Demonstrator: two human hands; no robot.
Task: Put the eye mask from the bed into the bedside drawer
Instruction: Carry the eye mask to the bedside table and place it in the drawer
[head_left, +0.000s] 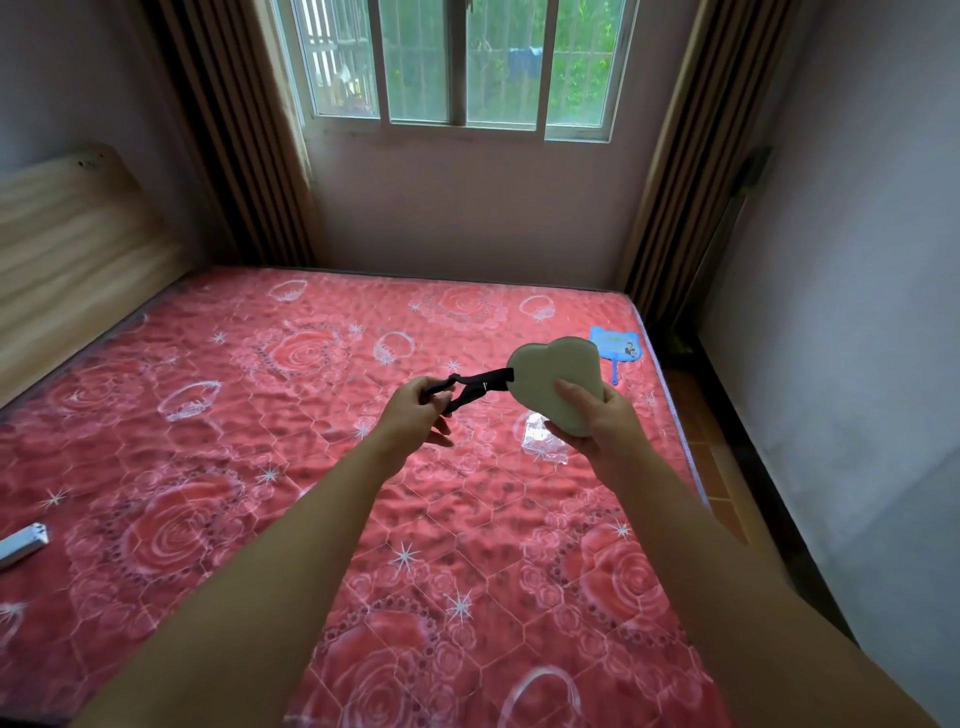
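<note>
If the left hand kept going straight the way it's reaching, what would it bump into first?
Probably nothing close: the left hand, gripping the black strap of the eye mask, points over the red mattress toward the far wall. Depth is unclear.

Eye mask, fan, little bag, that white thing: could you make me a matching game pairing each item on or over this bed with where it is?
Things:
1. eye mask
2. blue fan
3. clear plastic bag
4. white object

Places:
A. lying at the left edge of the mattress
B. held up between both hands, right hand on the pad, left hand on the black strap
C. lying near the far right corner of the mattress
D. lying on the mattress below the right hand

Pairs: 1-B, 2-C, 3-D, 4-A
</note>
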